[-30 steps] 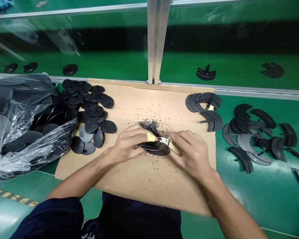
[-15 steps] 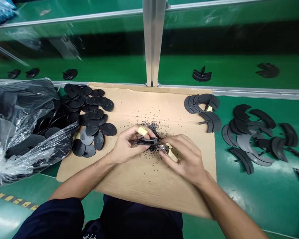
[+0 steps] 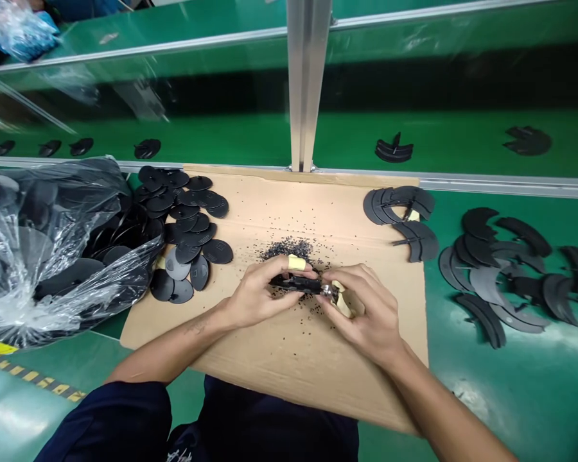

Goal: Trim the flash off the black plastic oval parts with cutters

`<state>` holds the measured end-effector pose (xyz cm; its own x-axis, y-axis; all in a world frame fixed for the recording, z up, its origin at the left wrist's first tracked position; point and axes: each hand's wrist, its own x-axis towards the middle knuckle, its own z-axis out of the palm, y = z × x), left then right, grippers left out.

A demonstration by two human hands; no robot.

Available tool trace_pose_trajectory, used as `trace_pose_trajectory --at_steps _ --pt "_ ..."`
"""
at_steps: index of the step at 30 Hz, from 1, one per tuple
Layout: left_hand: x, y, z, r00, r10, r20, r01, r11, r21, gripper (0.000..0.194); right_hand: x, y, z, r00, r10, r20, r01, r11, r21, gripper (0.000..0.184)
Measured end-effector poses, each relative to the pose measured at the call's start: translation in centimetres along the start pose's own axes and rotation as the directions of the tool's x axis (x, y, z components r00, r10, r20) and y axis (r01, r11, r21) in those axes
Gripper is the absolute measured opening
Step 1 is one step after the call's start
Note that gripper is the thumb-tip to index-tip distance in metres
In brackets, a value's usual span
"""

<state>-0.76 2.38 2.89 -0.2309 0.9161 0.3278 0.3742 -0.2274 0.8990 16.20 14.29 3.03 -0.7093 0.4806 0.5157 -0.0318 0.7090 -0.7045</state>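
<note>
My left hand (image 3: pixel 257 294) is closed on a black plastic part (image 3: pixel 295 283), pinched between thumb and fingers above the cardboard. Yellow tape wraps one of its fingers. My right hand (image 3: pixel 368 311), with yellow tape on its fingers too, pinches a small shiny metal piece (image 3: pixel 328 291). That metal piece is at the right end of the black part; whether the two are joined cannot be made out. Just behind and below my hands, a heap of tiny black pieces (image 3: pixel 289 248) is scattered over the cardboard sheet (image 3: pixel 260 356).
Black oval discs (image 3: pixel 218 251) lie on the left, beside a clear plastic bag (image 3: pixel 72 224) full of more. Curved black plates (image 3: pixel 422 241) rest at the cardboard's right edge, with several others (image 3: pixel 486 282) on the green table. A metal post (image 3: pixel 306 90) rises behind.
My right hand has brought the metal piece up against the end of the black part; a small gap showed before. The whole view has shifted slightly.
</note>
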Motion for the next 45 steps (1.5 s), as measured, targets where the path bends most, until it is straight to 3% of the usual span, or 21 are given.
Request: trace_pose_trajectory --at_steps 4,9,12,16,19,21,22,24,27,30,33,36,38,40,42,43,44,45 --pt "0.0 0.3 -0.1 0.993 -0.115 -0.010 0.111 0.979 -0.172 0.025 0.0 -0.5 0.0 0.981 0.193 0.008 -0.193 0.972 0.132 0.017" --pt "0.6 0.4 -0.4 0.959 -0.259 0.118 0.277 0.750 -0.601 0.066 0.5 -0.6 -0.5 0.881 0.471 0.040 -0.449 0.808 0.383 0.017" --pt "1.0 0.0 0.2 0.948 -0.292 0.125 0.307 0.743 -0.595 0.049 1.2 -0.4 -0.9 0.832 0.547 0.092 -0.523 0.717 0.461 0.023" --pt "2.6 0.0 0.0 0.971 -0.202 0.126 0.235 0.899 -0.370 0.035 1.5 -0.1 -0.5 0.826 0.545 0.144 -0.542 0.696 0.471 0.025" --pt "6.1 0.6 -3.3 0.990 -0.003 0.142 -0.003 0.999 0.044 0.020 0.9 0.3 0.0 0.843 0.534 0.072 -0.511 0.750 0.420 0.024" --pt "9.7 0.6 -6.9 0.983 0.117 0.138 -0.164 0.897 0.410 0.019 0.6 0.6 0.1 0.860 0.508 0.037 -0.485 0.794 0.366 0.024" --pt "11.6 0.3 -8.8 0.983 0.099 0.152 -0.170 0.789 0.590 0.020 0.4 0.6 0.2 0.876 0.481 0.026 -0.461 0.822 0.334 0.024" --pt "15.2 -0.6 -12.2 0.989 -0.127 0.074 -0.007 0.463 0.886 0.023 0.3 0.7 0.1 0.922 0.387 0.001 -0.375 0.893 0.248 0.023" --pt "18.9 -2.4 -15.1 0.972 -0.230 -0.051 0.132 0.351 0.927 0.019 0.2 0.6 -0.1 0.985 0.171 -0.035 -0.168 0.984 0.065 0.019" --pt "20.2 -4.3 -15.4 0.936 -0.331 -0.122 0.223 0.286 0.932 0.030 0.0 0.8 -0.4 0.999 0.022 -0.028 -0.024 0.996 -0.085 0.017" --pt "20.0 -5.8 -15.1 0.892 -0.423 -0.157 0.262 0.202 0.944 0.034 -0.4 0.9 -0.5 0.999 -0.034 0.012 0.036 0.981 -0.191 0.019" --pt "19.6 -5.7 -15.3 0.860 -0.493 -0.133 0.227 0.135 0.965 0.033 -0.9 0.8 -0.4 0.996 -0.037 0.078 0.057 0.962 -0.267 0.019" --pt "19.6 -4.6 -15.2 0.839 -0.541 -0.057 0.159 0.143 0.977 0.028 -1.0 0.6 -0.4 0.990 -0.031 0.137 0.070 0.954 -0.291 0.021" --pt "19.5 -2.9 -14.1 0.808 -0.582 0.092 0.059 0.234 0.970 0.024 -1.0 0.4 -0.4 0.979 -0.019 0.203 0.082 0.948 -0.308 0.022" --pt "19.6 -1.2 -11.6 0.753 -0.546 0.367 -0.088 0.469 0.879 0.025 -1.1 0.2 -0.4 0.966 0.005 0.260 0.085 0.939 -0.333 0.021" --pt "19.8 -0.5 -9.8 0.720 -0.471 0.510 -0.163 0.599 0.784 0.027 -1.2 0.1 -0.5 0.959 0.017 0.282 0.085 0.934 -0.347 0.020" --pt "20.2 0.0 -7.6 0.689 -0.374 0.621 -0.226 0.703 0.674 0.029 -1.2 0.0 -0.5 0.954 0.027 0.300 0.086 0.929 -0.360 0.020" --pt "20.8 0.2 -5.3 0.695 -0.296 0.655 -0.268 0.739 0.618 0.031 -1.3 0.0 -0.6 0.949 0.034 0.315 0.090 0.924 -0.371 0.022"
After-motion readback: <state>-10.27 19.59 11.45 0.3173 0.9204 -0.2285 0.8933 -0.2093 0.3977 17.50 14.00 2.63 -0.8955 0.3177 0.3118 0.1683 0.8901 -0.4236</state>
